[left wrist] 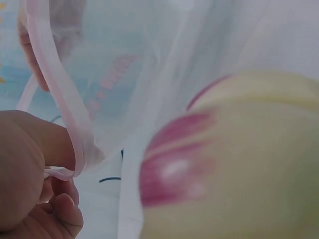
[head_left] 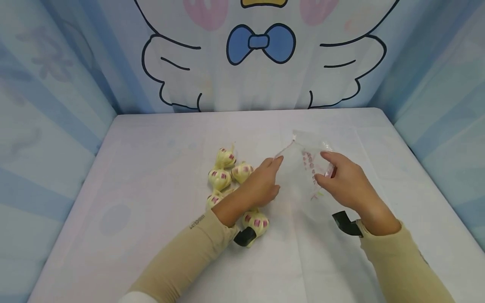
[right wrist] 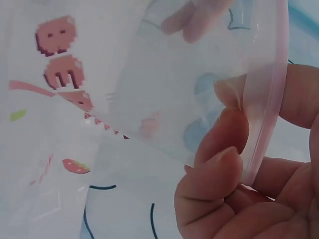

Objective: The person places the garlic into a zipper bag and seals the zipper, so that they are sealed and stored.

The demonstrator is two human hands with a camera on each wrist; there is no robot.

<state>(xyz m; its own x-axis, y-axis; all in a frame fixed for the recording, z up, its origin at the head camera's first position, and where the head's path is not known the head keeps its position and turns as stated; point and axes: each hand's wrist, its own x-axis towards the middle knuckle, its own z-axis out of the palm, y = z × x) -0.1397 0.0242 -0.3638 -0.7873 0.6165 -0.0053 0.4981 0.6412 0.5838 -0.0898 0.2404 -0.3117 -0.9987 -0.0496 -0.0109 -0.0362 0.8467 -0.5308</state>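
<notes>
A clear plastic bag [head_left: 306,179] with a pink zip edge and red printed figures hangs between both hands. My left hand [head_left: 261,185] pinches one side of its pink rim between thumb and fingers. On the other side, my right hand [head_left: 345,182] grips the rim, with fingertips showing through the film in the right wrist view. The bag's mouth is spread apart in the left wrist view. Beneath and beside the left forearm lie several pale yellow, garlic-like bulbs [head_left: 219,179] with magenta marks; the arm hides some of them. One bulb [left wrist: 234,169] looms large in the left wrist view.
A white cloth covers the table [head_left: 159,235]. Patterned blue-and-white curtains [head_left: 57,97] stand along both sides and the back, the rear one [head_left: 261,80] printed with a blue bow. Black straps [head_left: 346,224] hang at the sleeve cuffs.
</notes>
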